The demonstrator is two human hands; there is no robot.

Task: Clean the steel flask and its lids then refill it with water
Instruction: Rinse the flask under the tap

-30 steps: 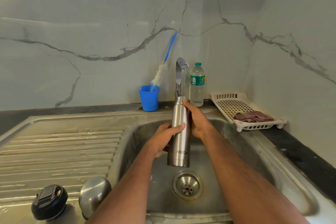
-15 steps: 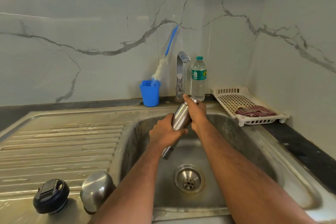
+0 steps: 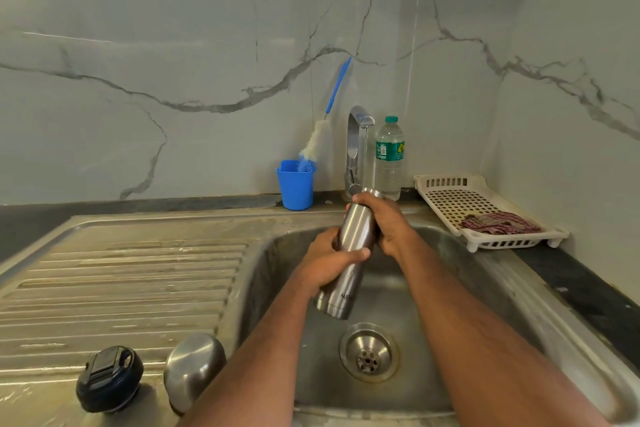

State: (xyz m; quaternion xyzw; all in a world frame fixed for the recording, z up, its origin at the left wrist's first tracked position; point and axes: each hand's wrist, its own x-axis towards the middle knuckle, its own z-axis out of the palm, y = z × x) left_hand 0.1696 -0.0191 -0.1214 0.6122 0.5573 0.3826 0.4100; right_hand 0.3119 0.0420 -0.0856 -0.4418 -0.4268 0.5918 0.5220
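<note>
A person stands at a stainless steel sink (image 3: 519,305), seen from above, both bare forearms reaching into the basin. They hold a steel flask (image 3: 353,246) over the basin, tilted so its open top leans away and slightly right, up toward the tap (image 3: 356,135), while its base hangs above the drain (image 3: 368,352). The left hand (image 3: 329,263) wraps around the flask's middle, fingers curled across its front. The right hand (image 3: 384,222) grips the upper part near the neck, fingers curled round it. A thin stream of water (image 3: 364,156) falls from the tap spout to the flask's mouth. On the ribbed draining board at the lower left lie a black inner lid (image 3: 109,378) and, just beside it to the right, a domed steel outer lid (image 3: 194,369), both apart from the flask. At the back, on the dark table against the marble wall, stands a blue cup (image 3: 296,189) holding a bottle brush (image 3: 318,135) with a blue handle. A clear plastic water bottle (image 3: 389,158) with a green cap stands just right of the tap. Farther right, a white slotted tray (image 3: 450,191) carries a folded red striped cloth (image 3: 498,224).
</note>
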